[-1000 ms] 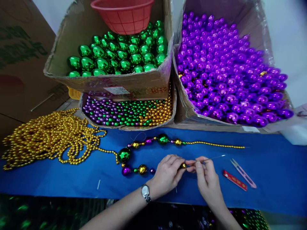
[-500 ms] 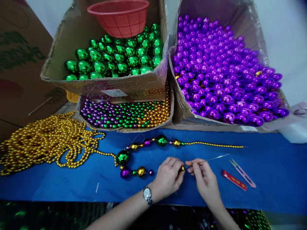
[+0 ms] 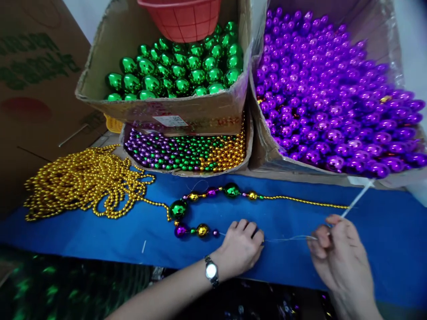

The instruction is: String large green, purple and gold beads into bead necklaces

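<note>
My left hand (image 3: 242,246), wearing a wristwatch (image 3: 211,270), is closed with its fingers curled down around a gold bead that is mostly hidden. Clear thread (image 3: 288,238) runs from it across to my right hand (image 3: 343,260). My right hand pinches a long thin needle (image 3: 356,199) that points up and to the right. Left of my left hand, a strand of mixed beads lies in a curve: a small purple bead (image 3: 215,232), a gold ball (image 3: 202,230), a purple ball (image 3: 180,230) and large green balls (image 3: 178,209).
Gold bead chains (image 3: 83,182) are heaped at the left on the blue cloth (image 3: 100,240). Behind stand cardboard boxes with green balls (image 3: 180,71), purple beads (image 3: 320,98) and small mixed beads (image 3: 187,151). A red basket (image 3: 187,20) sits above the green balls.
My right hand has moved right and nearer, away from my left, drawing the thread out between them. It now covers the spot where pink snips and a red packet lay. The view has shifted slightly.
</note>
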A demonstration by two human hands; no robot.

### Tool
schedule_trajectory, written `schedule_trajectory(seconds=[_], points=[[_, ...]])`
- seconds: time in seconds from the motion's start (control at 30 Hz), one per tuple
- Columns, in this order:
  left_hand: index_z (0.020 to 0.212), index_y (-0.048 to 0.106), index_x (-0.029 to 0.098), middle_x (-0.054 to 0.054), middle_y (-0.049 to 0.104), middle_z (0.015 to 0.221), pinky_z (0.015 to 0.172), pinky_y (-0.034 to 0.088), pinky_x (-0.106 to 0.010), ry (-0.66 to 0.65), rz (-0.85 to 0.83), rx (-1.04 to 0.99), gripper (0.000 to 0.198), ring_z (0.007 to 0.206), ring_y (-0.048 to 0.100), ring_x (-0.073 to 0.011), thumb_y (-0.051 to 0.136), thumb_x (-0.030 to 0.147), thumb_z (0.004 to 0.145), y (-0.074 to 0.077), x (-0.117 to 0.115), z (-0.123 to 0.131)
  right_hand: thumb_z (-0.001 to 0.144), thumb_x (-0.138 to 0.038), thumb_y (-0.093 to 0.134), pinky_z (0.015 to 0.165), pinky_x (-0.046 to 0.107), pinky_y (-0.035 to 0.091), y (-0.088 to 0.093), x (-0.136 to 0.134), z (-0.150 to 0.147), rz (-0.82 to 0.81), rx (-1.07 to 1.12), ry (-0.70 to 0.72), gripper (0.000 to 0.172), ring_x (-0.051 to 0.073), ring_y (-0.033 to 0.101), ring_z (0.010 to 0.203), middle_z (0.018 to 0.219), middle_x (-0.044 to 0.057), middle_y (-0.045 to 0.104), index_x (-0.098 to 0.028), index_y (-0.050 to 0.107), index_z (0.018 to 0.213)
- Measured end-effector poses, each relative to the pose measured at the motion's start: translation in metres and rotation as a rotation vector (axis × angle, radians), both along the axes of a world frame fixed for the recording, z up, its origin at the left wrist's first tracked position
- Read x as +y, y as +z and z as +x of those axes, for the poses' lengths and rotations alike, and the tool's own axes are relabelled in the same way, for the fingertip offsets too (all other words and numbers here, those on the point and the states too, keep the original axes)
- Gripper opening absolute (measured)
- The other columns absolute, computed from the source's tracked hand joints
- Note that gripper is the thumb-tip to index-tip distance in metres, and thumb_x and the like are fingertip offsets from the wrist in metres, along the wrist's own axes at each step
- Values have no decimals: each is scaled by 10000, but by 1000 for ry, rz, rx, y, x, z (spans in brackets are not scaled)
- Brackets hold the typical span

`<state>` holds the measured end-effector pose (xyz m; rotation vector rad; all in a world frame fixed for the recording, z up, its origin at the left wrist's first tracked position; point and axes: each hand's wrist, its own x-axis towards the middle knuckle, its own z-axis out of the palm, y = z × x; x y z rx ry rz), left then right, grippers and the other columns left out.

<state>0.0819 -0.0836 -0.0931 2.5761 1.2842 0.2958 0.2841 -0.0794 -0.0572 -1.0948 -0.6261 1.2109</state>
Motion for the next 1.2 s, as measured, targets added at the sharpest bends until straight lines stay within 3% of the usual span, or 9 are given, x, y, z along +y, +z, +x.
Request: schedule_trajectory(seconds=[0.13, 0.23, 0.4, 0.57, 0.67, 0.87, 1.03, 1.2], points=[[1128, 521, 170, -89, 576, 1012, 741, 438, -395, 32, 9, 59, 272, 930, 510, -250, 419, 313, 921, 1, -2, -14, 921, -308, 566, 375, 148, 326, 11, 6, 32, 26, -16, -225, 55, 59, 312, 401, 527, -79, 397, -261, 588, 940], [1125, 524, 173, -88, 578, 1014, 746, 431, -399, 67, 19, 94, 261, 932, 508, -252, 436, 301, 916, 0, -4, -29, 896, -301, 601, 366, 146, 318, 7, 11, 45, -8, -22, -291, 62, 61, 294, 405, 528, -82, 382, -271, 606, 949], [1090, 544, 181, -83, 587, 1008, 741, 429, -396, 106, 32, 152, 222, 926, 508, -253, 452, 273, 910, 3, -7, -52, 898, -359, 599, 376, 149, 320, -7, 14, 47, -4, -5, -253, 120, 56, 292, 407, 525, -85, 382, -250, 599, 949], [1072, 562, 170, -91, 604, 1032, 748, 445, -407, 126, 61, 267, 216, 950, 521, -269, 450, 150, 889, 5, -4, -73, 905, -377, 586, 381, 148, 302, -12, 11, 23, -25, -75, -200, 147, 49, 308, 400, 523, -91, 379, -239, 574, 954], [1162, 535, 153, -110, 603, 1110, 826, 447, -446, 161, 79, 297, 306, 1046, 510, -301, 469, 107, 867, 7, -5, -80, 902, -386, 585, 385, 149, 293, -13, 10, 8, 18, -163, -169, 180, 45, 328, 400, 513, -88, 400, -210, 578, 938], [1339, 416, 201, -108, 513, 1333, 1009, 359, -542, 93, 35, 116, 501, 1211, 452, -317, 507, 388, 884, 21, -20, -79, 923, -374, 555, 402, 162, 305, -13, 8, 8, 68, -269, -211, 175, 60, 342, 439, 531, -76, 411, -203, 589, 943], [1351, 415, 152, -137, 537, 1317, 1022, 374, -523, 133, 60, 87, 517, 1207, 481, -302, 442, 425, 913, 25, -26, -100, 920, -371, 558, 424, 176, 333, -14, 8, 15, 70, -250, -236, 172, 74, 357, 465, 547, -68, 417, -229, 597, 1007], [1433, 282, 140, -156, 458, 1396, 1046, 346, -532, 84, 13, 146, 644, 1262, 433, -303, 452, 461, 901, 24, -36, -125, 874, -360, 619, 439, 177, 369, -22, 10, 22, 46, -207, -223, 208, 79, 403, 502, 576, -55, 444, -235, 617, 1039]])
